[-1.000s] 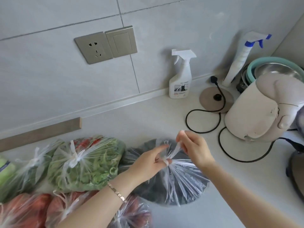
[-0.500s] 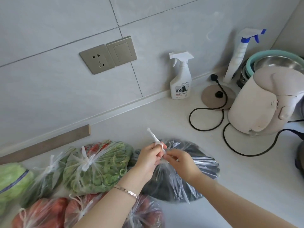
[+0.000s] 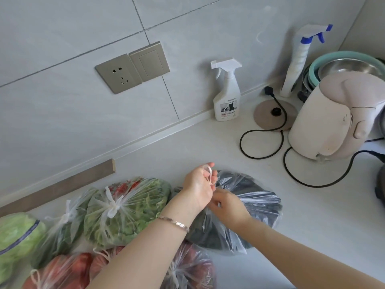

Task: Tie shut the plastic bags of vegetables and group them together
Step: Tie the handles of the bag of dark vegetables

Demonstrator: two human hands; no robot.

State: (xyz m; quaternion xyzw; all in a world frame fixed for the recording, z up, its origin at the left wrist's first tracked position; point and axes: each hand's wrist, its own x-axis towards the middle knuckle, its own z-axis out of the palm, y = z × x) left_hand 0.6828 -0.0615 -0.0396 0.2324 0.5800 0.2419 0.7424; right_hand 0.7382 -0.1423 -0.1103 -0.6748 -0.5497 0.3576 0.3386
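**Inspector:** State the step in hand.

**Assistant:** Knotting, by my reading. The dark-contents bag (image 3: 248,207) lies on the tabletop (image 3: 312,215) at centre frame, with its neck gathered between both hands. The left hand (image 3: 199,188) is raised, fingers curled around a twisted white strand of the bag's plastic (image 3: 209,172), which loops over them. The right hand (image 3: 228,207) sits just below it, closed on the gathered neck; how its fingertips grip is hidden by the left hand.

**Inspector:** Is the knot complete?

**Assistant:** I judge not. The strand shows as an open loop, not a cinched knot.

**Inspector:** The remaining bags?

**Assistant:** Lower left of the frame, touching one another. The leafy-greens bag (image 3: 127,209) shows a finished knot on top, as does the darker greens bag (image 3: 62,228) to its left. Bags of red produce (image 3: 62,272) lie along the bottom edge, another (image 3: 191,270) partly under the left forearm; a pale green head (image 3: 16,236) sits at far left, and whether it is bagged I cannot tell.

**Inspector:** What does the next move call for?

**Assistant:** Probably passing the strand's end through the loop and pulling tight while the right hand keeps the neck pinched. The bag already abuts the group, so little shifting seems needed.

**Inspector:** Hazards?

**Assistant:** Thin plastic may tear under a hard pull. The kettle (image 3: 333,119) and cord (image 3: 302,180), right of frame, lie well apart.
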